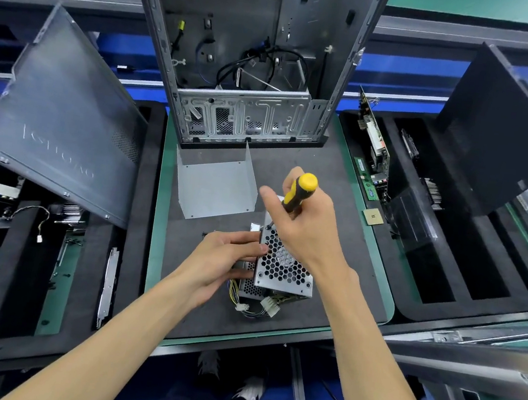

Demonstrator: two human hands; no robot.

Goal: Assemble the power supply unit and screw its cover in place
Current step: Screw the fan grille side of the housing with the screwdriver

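Our left hand [226, 258] steadies the power supply unit [281, 267] at frame centre while our right hand [305, 227] grips the screwdriver [298, 192] at a fan-grille corner; the cover [215, 184] lies apart, unfitted.

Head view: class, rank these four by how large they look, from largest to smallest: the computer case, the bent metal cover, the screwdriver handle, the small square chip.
1. computer case
2. bent metal cover
3. screwdriver handle
4. small square chip

The gaps are wide, so nearness to the camera does not blur this order.

Yellow-black screwdriver [299, 192], silver honeycomb-perforated power supply [281, 267]
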